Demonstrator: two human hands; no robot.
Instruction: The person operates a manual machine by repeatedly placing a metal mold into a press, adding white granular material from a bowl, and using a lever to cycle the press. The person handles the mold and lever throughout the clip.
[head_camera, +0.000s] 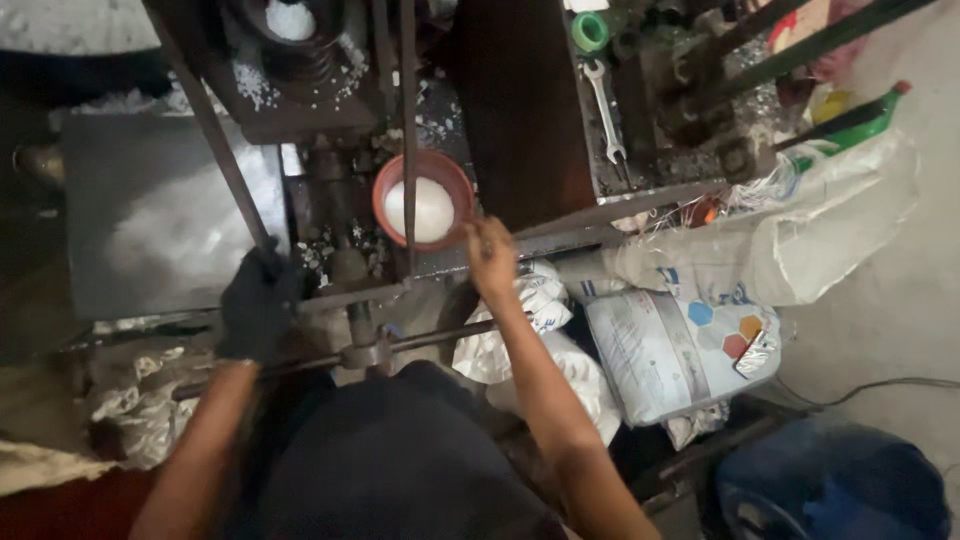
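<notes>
Gloved left hand (258, 305) clenched round slanted metal lever (215, 135) left of red bowl (424, 199). Bare right hand (490, 258) touching bowl rim, grip unclear; white granules (420, 210) inside.

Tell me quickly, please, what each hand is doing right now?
Left hand: gloved, closed around the metal bar.
Right hand: bare, at the rim of the red bowl; whether it grips it cannot be told.

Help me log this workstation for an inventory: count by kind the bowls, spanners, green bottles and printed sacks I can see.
Red bowl of white granules: 1
Spanner: 1
Green bottle: 1
Printed white sacks: 3 clearly visible
Total: 6
</notes>
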